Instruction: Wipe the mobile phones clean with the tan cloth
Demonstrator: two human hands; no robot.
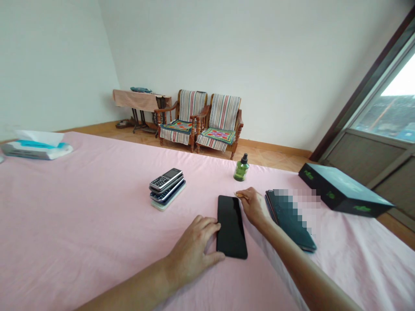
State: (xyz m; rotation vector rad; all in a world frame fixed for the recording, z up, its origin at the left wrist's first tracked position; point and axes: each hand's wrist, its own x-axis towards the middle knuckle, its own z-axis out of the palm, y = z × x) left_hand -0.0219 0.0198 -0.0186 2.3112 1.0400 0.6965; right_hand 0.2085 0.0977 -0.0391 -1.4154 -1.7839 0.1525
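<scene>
A black smartphone [231, 229] lies flat, screen up, on the pink sheet. My left hand [193, 246] holds it from the left, fingertips at its side edge and thumb at the lower left corner. Beside its top right corner is my right hand [254, 206], fingers pinched round a small thin pale-yellow thing [239, 195], too small to name surely. To the left stands a stack of mobile phones [167, 188], a keypad phone on top. Right of my right hand lies a stack of dark flat devices [288, 220], partly blurred out. Behind the smartphone stands a green bottle [241, 169] with a black top.
A black box [343, 190] with green markings sits at the right edge of the sheet. At far left lies a tissue pack [37, 149]. Beyond are two wooden chairs [218, 121], a cloth-covered table [139, 99] and a door [372, 147].
</scene>
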